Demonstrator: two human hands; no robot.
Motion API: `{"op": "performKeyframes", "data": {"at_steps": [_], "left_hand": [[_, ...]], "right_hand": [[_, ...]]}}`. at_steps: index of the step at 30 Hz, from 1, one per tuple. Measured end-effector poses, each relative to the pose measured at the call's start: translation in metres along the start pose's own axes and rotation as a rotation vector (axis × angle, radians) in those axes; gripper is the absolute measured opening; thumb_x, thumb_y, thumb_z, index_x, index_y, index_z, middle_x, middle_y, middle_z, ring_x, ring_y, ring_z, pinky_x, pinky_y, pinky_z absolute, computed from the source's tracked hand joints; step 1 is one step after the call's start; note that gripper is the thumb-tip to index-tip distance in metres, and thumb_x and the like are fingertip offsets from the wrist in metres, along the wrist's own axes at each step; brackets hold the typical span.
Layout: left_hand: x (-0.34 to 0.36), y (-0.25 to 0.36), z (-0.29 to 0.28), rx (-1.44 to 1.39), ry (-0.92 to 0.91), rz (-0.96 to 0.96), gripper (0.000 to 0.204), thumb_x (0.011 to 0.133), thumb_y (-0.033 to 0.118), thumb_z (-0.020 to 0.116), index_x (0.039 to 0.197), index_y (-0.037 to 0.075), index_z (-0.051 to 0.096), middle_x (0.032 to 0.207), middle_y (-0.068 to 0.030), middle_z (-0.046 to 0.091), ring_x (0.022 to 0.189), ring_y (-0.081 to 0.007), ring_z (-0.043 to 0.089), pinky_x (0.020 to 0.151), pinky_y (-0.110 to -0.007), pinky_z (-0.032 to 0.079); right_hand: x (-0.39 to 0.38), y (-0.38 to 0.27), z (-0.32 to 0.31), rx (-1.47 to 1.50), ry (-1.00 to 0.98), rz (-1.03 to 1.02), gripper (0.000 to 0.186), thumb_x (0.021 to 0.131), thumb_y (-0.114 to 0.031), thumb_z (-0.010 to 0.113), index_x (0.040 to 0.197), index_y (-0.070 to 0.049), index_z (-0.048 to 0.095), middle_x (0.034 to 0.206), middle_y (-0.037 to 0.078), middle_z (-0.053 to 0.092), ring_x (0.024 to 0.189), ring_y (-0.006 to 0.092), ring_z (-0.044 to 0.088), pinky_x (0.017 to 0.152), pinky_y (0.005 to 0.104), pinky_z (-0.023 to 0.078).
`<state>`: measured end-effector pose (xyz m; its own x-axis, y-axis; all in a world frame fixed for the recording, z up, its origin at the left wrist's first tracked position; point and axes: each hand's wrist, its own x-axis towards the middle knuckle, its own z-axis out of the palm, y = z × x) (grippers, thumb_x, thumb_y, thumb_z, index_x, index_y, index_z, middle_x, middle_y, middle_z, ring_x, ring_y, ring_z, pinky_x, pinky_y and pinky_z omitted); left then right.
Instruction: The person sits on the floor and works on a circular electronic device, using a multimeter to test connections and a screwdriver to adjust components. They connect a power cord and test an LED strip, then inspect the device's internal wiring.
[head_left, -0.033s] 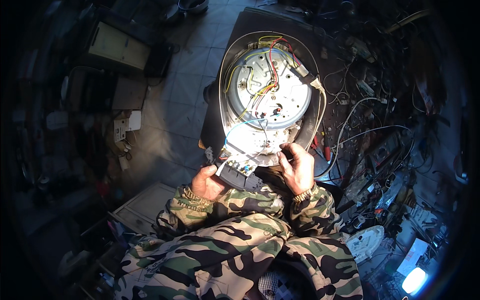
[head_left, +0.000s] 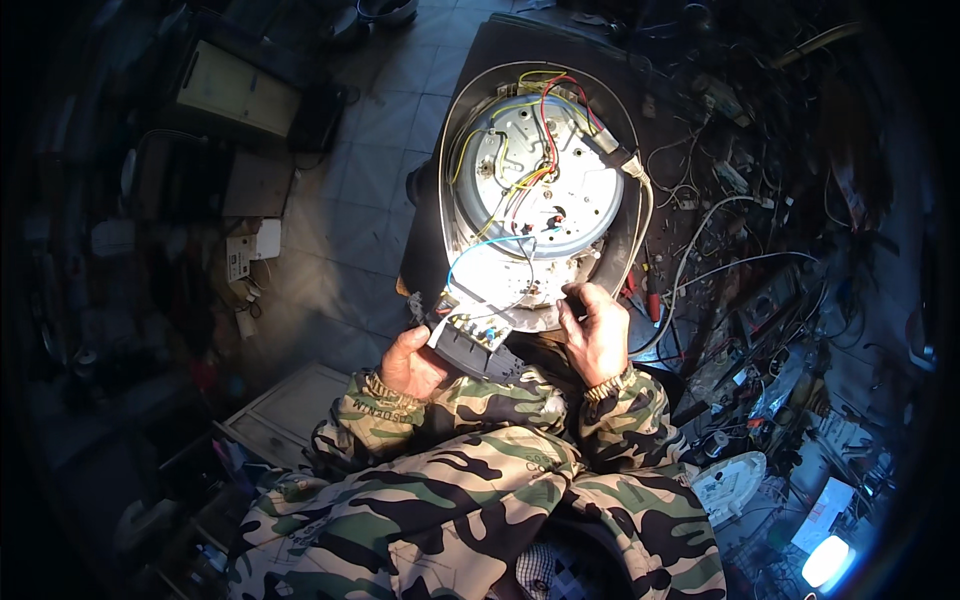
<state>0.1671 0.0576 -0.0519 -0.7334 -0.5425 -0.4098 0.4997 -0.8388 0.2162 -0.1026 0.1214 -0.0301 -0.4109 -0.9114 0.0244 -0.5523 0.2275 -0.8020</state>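
Note:
An opened rice cooker-like appliance (head_left: 548,185) lies with its round metal underside up, inside an oval dark casing wall. Red, yellow and blue wires run over it. My left hand (head_left: 412,365) is closed on the left end of a dark curved control panel (head_left: 470,358). On that panel sits a small circuit board (head_left: 480,328), with wires leading from it into the appliance. My right hand (head_left: 598,338) is at the casing's near right rim, thumb and forefinger bent together; whatever is between them is too small to make out.
A pale power cord (head_left: 648,205) hangs down the casing's right side. Red-handled tools (head_left: 654,306) lie beside it. Tangled cables and scrap parts cover the right side. A lit lamp (head_left: 829,562) glows at the lower right. A pale cabinet (head_left: 238,90) stands at the upper left.
The control panel with its circuit board has tilted slightly in my left hand. My right hand has barely moved.

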Motion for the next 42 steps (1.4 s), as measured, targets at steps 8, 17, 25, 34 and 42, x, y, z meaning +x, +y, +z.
{"op": "performKeyframes", "data": {"at_steps": [8, 17, 25, 34, 42], "left_hand": [[0.001, -0.002, 0.000, 0.007, 0.135, 0.058, 0.058, 0.098, 0.031, 0.055, 0.144, -0.003, 0.043, 0.144, -0.0206, 0.051, 0.133, -0.0322, 0.050, 0.115, -0.050, 0.036], [0.003, -0.004, -0.007, 0.046, 0.075, 0.050, 0.061, 0.096, 0.030, 0.057, 0.143, -0.006, 0.043, 0.142, -0.0205, 0.053, 0.132, -0.0319, 0.051, 0.115, -0.049, 0.036], [0.013, -0.008, 0.009, 0.111, 0.192, 0.161, 0.044, 0.096, 0.014, 0.062, 0.135, -0.004, 0.052, 0.126, -0.0142, 0.063, 0.116, -0.0252, 0.063, 0.101, -0.042, 0.051], [0.019, -0.008, 0.038, 0.315, 0.234, 0.320, 0.042, 0.101, 0.018, 0.061, 0.135, -0.004, 0.050, 0.130, -0.0156, 0.061, 0.119, -0.0265, 0.061, 0.105, -0.044, 0.049], [0.017, -0.018, 0.057, 0.335, 0.373, 0.329, 0.042, 0.101, 0.018, 0.060, 0.135, -0.004, 0.050, 0.131, -0.0174, 0.061, 0.121, -0.0283, 0.060, 0.105, -0.046, 0.049]], "right_hand": [[0.034, 0.004, 0.024, -0.664, -0.262, -0.168, 0.025, 0.074, -0.021, 0.075, 0.090, -0.004, 0.067, 0.086, 0.017, 0.066, 0.080, 0.0350, 0.066, 0.073, 0.0413, 0.055], [0.043, 0.022, 0.038, -0.561, -0.440, 0.022, 0.014, 0.082, -0.018, 0.065, 0.082, -0.004, 0.067, 0.077, 0.022, 0.069, 0.078, 0.0372, 0.071, 0.073, 0.0454, 0.057], [0.049, 0.014, 0.006, 0.621, -0.533, 0.499, 0.009, 0.092, -0.008, 0.067, 0.088, 0.001, 0.066, 0.074, 0.000, 0.063, 0.064, 0.0061, 0.053, 0.060, 0.0215, 0.045], [0.042, 0.024, 0.007, 0.939, -0.528, 0.449, 0.007, 0.083, 0.006, 0.067, 0.089, 0.002, 0.066, 0.085, 0.003, 0.067, 0.082, 0.0117, 0.061, 0.076, 0.0253, 0.049], [0.043, 0.035, 0.005, 1.078, -0.577, 0.513, 0.007, 0.082, 0.006, 0.067, 0.087, 0.004, 0.064, 0.085, 0.009, 0.067, 0.073, 0.0155, 0.063, 0.071, 0.0293, 0.053]]}}
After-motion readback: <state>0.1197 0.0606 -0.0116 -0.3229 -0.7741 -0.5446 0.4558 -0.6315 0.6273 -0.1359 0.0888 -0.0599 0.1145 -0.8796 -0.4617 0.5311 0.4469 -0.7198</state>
